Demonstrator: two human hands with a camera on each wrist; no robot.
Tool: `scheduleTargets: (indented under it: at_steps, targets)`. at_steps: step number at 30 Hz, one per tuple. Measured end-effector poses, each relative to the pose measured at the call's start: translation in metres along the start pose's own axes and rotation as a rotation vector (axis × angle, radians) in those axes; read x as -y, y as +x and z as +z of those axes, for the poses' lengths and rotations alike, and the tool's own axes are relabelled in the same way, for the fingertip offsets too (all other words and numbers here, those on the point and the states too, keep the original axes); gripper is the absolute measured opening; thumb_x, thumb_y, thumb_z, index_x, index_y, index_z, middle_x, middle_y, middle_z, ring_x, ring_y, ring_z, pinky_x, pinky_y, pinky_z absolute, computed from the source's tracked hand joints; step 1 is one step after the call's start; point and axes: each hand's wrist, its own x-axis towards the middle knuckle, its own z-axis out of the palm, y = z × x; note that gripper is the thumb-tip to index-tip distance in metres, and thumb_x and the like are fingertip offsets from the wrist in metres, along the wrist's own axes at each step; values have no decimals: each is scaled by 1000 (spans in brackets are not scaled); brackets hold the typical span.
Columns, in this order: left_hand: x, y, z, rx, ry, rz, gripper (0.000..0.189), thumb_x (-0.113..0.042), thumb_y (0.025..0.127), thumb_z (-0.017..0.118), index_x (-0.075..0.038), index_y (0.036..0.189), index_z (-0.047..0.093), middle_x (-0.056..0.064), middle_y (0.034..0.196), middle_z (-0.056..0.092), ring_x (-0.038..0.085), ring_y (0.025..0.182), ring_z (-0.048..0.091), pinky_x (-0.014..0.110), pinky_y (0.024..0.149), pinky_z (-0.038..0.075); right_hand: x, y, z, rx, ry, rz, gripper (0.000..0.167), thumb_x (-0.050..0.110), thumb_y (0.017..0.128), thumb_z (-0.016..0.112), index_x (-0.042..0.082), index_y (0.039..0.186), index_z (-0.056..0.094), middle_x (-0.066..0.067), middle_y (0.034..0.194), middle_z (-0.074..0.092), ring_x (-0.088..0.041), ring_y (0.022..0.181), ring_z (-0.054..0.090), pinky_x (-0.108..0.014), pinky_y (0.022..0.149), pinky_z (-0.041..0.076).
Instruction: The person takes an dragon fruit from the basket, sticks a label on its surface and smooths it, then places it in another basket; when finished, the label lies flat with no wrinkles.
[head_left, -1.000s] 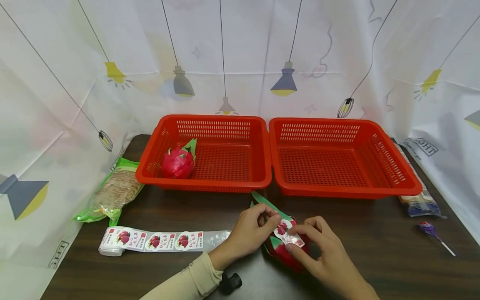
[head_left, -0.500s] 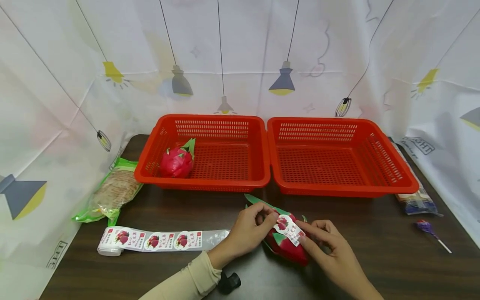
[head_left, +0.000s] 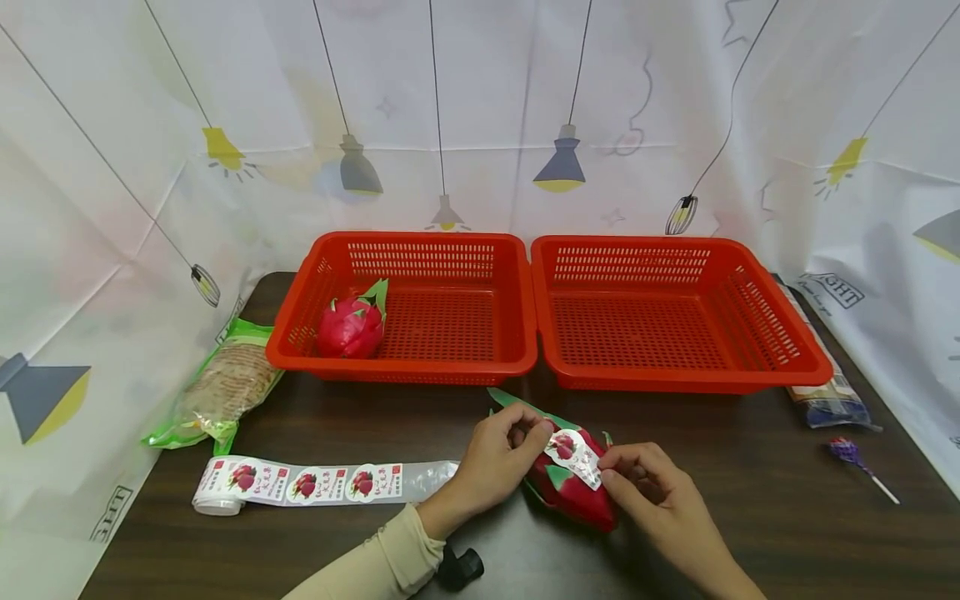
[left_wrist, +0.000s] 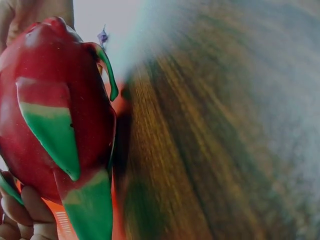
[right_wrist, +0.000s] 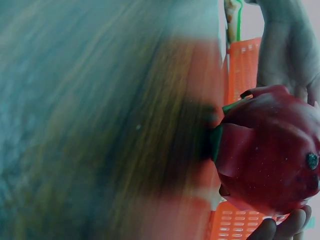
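Observation:
A red dragon fruit (head_left: pixel 573 498) with green-tipped scales lies on the dark table in front of the baskets. Across its upper side runs a white printed sticker (head_left: pixel 576 454) with a fruit picture. My left hand (head_left: pixel 495 454) pinches the sticker's left end between thumb and curled fingers, close against the fruit. At the opposite end my right hand (head_left: pixel 652 487) has its thumb and forefinger pinched at the sticker's edge. The left wrist view shows the fruit's side with a green scale (left_wrist: pixel 52 135); the sticker is hidden there. Fingers (right_wrist: pixel 290 225) appear below the fruit in the right wrist view.
A sticker roll (head_left: pixel 300 483) stretches out at left. Behind stand two red baskets, the left basket (head_left: pixel 420 368) holding another dragon fruit (head_left: pixel 351 327), the right basket (head_left: pixel 675 382) beside it. A bread bag (head_left: pixel 228 379), blue-and-white packet (head_left: pixel 832 404), lollipop (head_left: pixel 847 452) and black object (head_left: pixel 459 568) lie around.
The right fingers have drawn back from over the sticker to its right edge, uncovering more of its face. The dragon fruit has turned slightly, its leafy end shifting left. The left hand barely moved.

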Motion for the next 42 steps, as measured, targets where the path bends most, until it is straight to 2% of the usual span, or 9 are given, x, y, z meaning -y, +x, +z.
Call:
scheduleTargets:
  at_steps: [5, 8, 12, 15, 18, 21, 33, 36, 42]
  targets:
    - [0, 0, 2, -15, -1, 32, 18, -28, 101, 63, -12, 98, 70, -5, 74, 54, 1, 66, 46, 15, 61, 38, 0, -2, -1, -8, -16, 9, 12, 11, 98, 68, 17, 109, 67, 2, 102, 59, -8, 85, 59, -24, 65, 52]
    - [-3, -3, 3, -71, 84, 166, 17, -25, 102, 61, -10, 101, 69, -1, 86, 60, 4, 75, 50, 17, 68, 45, 1, -2, -1, -10, -22, -10, 12, 11, 98, 68, 18, 108, 68, 3, 102, 59, -7, 85, 59, -24, 65, 52]
    - [-16, -8, 5, -65, 448, 461, 43, -39, 97, 65, -9, 128, 61, 6, 127, 61, 15, 116, 56, 31, 99, 52, 0, -3, -2, -3, -20, -61, 14, 7, 98, 67, 17, 108, 68, 5, 102, 60, -6, 85, 60, -24, 66, 53]
    - [-27, -12, 9, 87, 758, 566, 95, -67, 88, 66, -5, 155, 37, 12, 161, 38, 27, 151, 34, 43, 121, 37, -1, -2, -4, 7, -15, -92, 16, 4, 98, 65, 16, 108, 67, 7, 104, 59, -6, 85, 60, -24, 67, 53]
    - [-31, -15, 15, 273, 943, 509, 128, -86, 77, 60, -4, 163, 11, 13, 172, 10, 32, 161, 9, 48, 128, 22, -2, -3, -6, 15, -15, -103, 17, 3, 98, 64, 16, 109, 67, 8, 105, 59, -6, 85, 59, -23, 67, 53]
    - [-30, -15, 20, 348, 1025, 448, 136, -90, 72, 60, -3, 163, 8, 16, 172, 4, 35, 160, 8, 48, 128, 20, -2, -3, -6, 20, -13, -104, 17, 4, 99, 64, 16, 110, 66, 7, 104, 59, -6, 84, 59, -23, 65, 53]
    - [-24, -11, 24, 215, 1084, 515, 120, -81, 65, 76, -2, 148, 43, 16, 151, 51, 34, 144, 47, 40, 121, 38, -5, -2, -12, -3, 47, -75, 22, 3, 102, 58, 10, 122, 61, 3, 103, 61, -8, 88, 61, -23, 71, 53]
    - [-22, -11, 22, 206, 1091, 519, 117, -81, 67, 76, -3, 148, 44, 13, 149, 53, 31, 142, 49, 38, 121, 39, -11, 3, -26, -74, 189, -10, 25, 4, 105, 52, 8, 129, 55, 2, 101, 61, -8, 88, 63, -22, 74, 55]
    - [-17, -10, 20, 188, 1113, 557, 115, -83, 67, 73, -4, 147, 45, 11, 146, 55, 27, 138, 52, 35, 119, 40, -41, 23, -83, -283, 717, 194, 29, 24, 108, 50, 12, 133, 43, 2, 106, 64, -10, 95, 70, -24, 79, 60]
